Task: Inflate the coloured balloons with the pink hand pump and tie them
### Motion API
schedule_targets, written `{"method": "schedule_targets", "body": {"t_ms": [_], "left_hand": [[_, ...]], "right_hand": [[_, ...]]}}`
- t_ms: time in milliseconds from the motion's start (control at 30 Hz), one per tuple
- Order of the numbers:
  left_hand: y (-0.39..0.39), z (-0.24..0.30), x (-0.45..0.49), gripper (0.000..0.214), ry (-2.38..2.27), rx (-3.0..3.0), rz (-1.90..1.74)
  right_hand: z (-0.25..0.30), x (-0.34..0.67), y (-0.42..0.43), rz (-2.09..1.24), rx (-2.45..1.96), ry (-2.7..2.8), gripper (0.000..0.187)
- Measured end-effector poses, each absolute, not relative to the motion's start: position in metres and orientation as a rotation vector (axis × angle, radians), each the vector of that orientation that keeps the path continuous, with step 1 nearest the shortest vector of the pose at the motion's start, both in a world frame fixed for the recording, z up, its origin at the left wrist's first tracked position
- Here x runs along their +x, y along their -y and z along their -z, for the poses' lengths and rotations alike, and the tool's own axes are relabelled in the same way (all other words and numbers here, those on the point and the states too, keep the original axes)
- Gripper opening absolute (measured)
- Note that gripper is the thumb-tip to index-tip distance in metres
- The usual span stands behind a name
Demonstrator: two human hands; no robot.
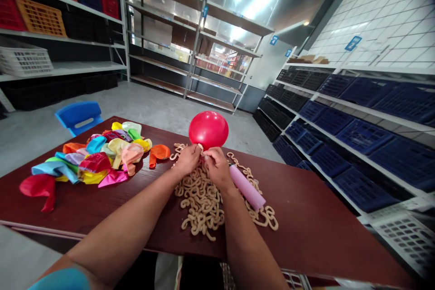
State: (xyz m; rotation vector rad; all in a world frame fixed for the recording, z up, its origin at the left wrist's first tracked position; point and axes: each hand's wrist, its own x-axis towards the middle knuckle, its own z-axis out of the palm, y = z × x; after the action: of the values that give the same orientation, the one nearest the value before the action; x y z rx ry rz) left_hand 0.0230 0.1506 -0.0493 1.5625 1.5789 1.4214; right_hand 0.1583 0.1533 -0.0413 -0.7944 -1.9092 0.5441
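Note:
A blown-up red balloon [208, 129] sits just beyond my hands over the table. My left hand [189, 159] is closed, its fingers pinched at the balloon's neck beside a bit of beige rope. My right hand [217, 166] is closed close to it, also pinching near the neck; exactly what lies between those fingertips is too small to make out. Under both hands spreads a heap of curly beige rope [200, 201]. A pink cylinder [247, 186] lies on its side by my right wrist, resting partly on more rope.
Many limp balloons [97, 161] in mixed colours are piled on the left of the dark red table [299, 217]. Behind them stands a blue chair [79, 115]. Shelves with blue crates [363, 133] line the right side; bare racks [195, 50] stand at the back.

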Motion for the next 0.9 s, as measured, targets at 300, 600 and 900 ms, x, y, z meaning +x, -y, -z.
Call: {"method": "schedule_targets", "body": {"t_ms": [300, 600, 900], "left_hand": [[-0.145, 0.048, 0.034, 0.024, -1.403, 1.540, -1.427], [-0.144, 0.053, 0.035, 0.019, -1.377, 1.668, -1.454], [-0.144, 0.056, 0.046, 0.023, -1.366, 1.654, -1.396]], "right_hand": [[0.043, 0.158, -0.155, -0.846, -0.860, 1.652, 0.020], [0.045, 0.158, -0.157, -1.191, -0.953, 1.486, 0.022], [0.053, 0.151, -0.161, -0.791, -1.129, 1.436, 0.021]]}}
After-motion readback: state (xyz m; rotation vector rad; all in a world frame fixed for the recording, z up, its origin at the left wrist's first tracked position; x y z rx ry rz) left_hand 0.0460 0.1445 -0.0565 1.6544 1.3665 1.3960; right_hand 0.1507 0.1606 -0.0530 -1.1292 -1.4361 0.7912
